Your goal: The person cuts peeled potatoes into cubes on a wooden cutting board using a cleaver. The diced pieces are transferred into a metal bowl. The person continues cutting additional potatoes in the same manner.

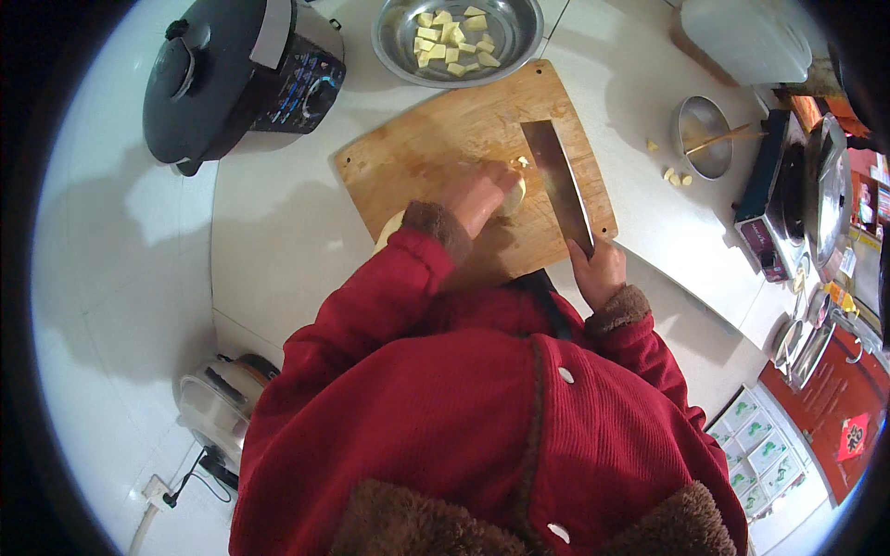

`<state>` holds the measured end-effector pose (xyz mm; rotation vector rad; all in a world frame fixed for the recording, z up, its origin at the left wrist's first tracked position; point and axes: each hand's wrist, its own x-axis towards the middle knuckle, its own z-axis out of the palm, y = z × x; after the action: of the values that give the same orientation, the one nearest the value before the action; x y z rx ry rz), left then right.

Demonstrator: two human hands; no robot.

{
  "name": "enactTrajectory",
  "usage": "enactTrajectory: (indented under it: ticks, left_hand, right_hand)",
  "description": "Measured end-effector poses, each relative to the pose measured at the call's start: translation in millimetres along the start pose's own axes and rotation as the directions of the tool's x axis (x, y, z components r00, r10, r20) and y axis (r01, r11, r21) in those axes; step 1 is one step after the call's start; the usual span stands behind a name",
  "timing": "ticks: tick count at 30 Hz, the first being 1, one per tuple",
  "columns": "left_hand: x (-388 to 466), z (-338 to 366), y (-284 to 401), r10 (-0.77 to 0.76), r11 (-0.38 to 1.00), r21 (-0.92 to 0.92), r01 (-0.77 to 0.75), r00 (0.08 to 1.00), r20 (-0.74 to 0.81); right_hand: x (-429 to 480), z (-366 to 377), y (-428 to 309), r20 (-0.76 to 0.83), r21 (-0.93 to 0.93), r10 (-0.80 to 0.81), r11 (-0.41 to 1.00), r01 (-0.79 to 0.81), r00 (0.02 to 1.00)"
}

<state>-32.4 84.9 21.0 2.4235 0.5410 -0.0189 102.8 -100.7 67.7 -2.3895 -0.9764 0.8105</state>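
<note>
On the wooden cutting board (pixel 410 149), my left hand (pixel 480 193) has its fingers curled over a pale peeled vegetable piece (pixel 514 198), probably potato. The hand covers most of that piece. My right hand (pixel 601 272) grips the handle of a cleaver (pixel 558 177). Its broad blade points away from me, apart from the piece and to its right. Small pale scraps (pixel 522 161) lie between the fingers and the blade. Another pale piece (pixel 389 231) shows at the board's left edge, partly hidden by my left sleeve. A steel basin (pixel 389 52) with pale yellow chunks (pixel 445 35) stands beyond the board.
A black electric cooker (pixel 215 83) stands at the far left, a steel kettle (pixel 215 403) nearer. At right, a small metal bowl (pixel 695 115) holds chopsticks (pixel 723 137) beside several pale bits (pixel 674 178). Farther right is a portable stove (pixel 768 222) under a lidded pan (pixel 827 191).
</note>
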Motion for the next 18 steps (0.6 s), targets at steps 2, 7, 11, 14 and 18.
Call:
enactTrajectory:
  ticks: [2, 7, 11, 14, 18]
  left_hand:
    - [-2.6, 11.2, 10.0, -0.260, 0.965, -0.076, 0.253, 0.959, -0.116]
    - [-0.2, 34.2, 32.3, -0.466, 0.876, -0.305, 0.374, 0.822, -0.328]
    - [-5.9, 33.9, 36.6, -0.459, 0.849, -0.459, 0.260, 0.793, -0.400]
    - [-11.8, 30.6, 33.3, -0.373, 0.904, -0.360, 0.229, 0.834, -0.406]
    - [-9.8, 30.4, 26.4, -0.412, 0.870, -0.403, 0.285, 0.868, -0.277]
  right_hand:
    - [0.0, -1.7, 2.0, 0.054, -0.047, 0.045, 0.998, -0.042, 0.998]
    - [1.8, -4.4, -4.2, 0.133, -0.185, 0.064, 0.982, -0.039, 0.989]
    - [1.1, -12.1, -18.0, 0.154, -0.201, 0.053, 0.979, -0.021, 0.987]
    - [0.9, -19.4, -28.3, 0.169, -0.214, 0.049, 0.977, -0.012, 0.984]
    - [3.8, -24.6, -38.6, 0.203, -0.297, 0.067, 0.955, -0.003, 0.977]
